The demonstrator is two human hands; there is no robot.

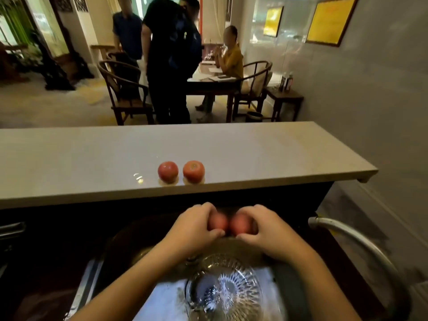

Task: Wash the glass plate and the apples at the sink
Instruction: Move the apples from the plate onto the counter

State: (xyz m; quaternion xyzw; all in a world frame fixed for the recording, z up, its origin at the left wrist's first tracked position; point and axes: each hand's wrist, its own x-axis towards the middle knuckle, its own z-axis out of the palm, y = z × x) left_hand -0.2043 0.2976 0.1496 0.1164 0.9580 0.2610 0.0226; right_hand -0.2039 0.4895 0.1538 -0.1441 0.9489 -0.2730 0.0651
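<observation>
Two red apples, one on the left and one on the right, rest side by side on the pale counter. My left hand grips a third apple, and my right hand grips a fourth apple. Both held apples touch each other above the sink. The cut-glass plate lies in the sink below my forearms, its left edge partly hidden by my left arm.
A curved grey faucet pipe arcs over the sink's right side. Beyond the counter, three people are at a dark wooden table with chairs. A grey wall rises on the right.
</observation>
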